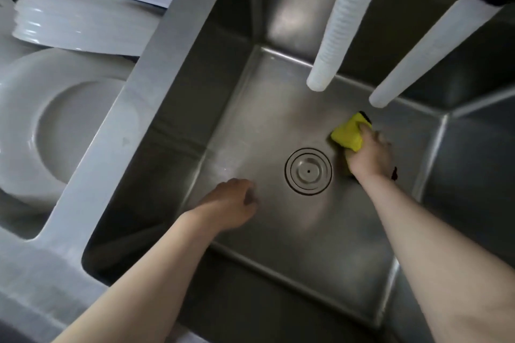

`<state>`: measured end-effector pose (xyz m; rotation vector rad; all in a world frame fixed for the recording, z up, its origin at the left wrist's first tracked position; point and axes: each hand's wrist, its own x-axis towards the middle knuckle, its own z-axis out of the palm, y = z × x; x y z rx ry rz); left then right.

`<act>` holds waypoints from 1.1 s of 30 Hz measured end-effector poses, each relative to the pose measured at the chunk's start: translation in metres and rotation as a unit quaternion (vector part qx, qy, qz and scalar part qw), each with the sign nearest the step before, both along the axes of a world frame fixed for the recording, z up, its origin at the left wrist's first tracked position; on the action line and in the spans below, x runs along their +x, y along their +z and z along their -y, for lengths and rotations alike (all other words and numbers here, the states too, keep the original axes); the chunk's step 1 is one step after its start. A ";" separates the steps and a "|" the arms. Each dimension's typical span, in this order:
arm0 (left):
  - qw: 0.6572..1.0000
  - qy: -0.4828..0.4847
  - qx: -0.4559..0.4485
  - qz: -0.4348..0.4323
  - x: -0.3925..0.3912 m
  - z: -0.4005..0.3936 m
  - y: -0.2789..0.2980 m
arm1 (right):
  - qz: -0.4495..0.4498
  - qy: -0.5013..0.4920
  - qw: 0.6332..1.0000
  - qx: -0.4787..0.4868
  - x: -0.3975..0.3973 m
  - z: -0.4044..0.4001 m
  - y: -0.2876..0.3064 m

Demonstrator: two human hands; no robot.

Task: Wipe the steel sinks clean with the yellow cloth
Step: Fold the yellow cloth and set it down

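Steel fills the scene: a deep steel sink [278,125] with a round drain cover [308,170] mid-floor. Toward its right wall, the right hand [369,157] grips a folded yellow cloth [349,135], pressing it on the floor. Near the left wall the left hand [232,202] rests loosely curled, holding nothing. White plates [69,125] fill the neighbouring basin left

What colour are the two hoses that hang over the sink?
White, one of them ribbed; the head view shows the hoses clearly over the sink.
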<state>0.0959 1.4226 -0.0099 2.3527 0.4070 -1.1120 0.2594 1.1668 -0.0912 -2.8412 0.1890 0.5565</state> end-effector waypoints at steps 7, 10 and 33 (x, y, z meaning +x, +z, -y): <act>1.000 -0.025 -0.009 -0.012 -0.001 0.001 0.004 | 0.031 0.044 0.995 0.083 -0.040 0.009 -0.003; 0.999 -0.031 -0.007 -0.018 -0.001 0.002 0.005 | 0.029 0.075 0.994 0.069 -0.054 0.001 -0.003; 1.000 -0.025 -0.009 -0.015 -0.003 0.003 0.004 | 0.018 0.292 0.956 0.013 -0.150 0.009 -0.012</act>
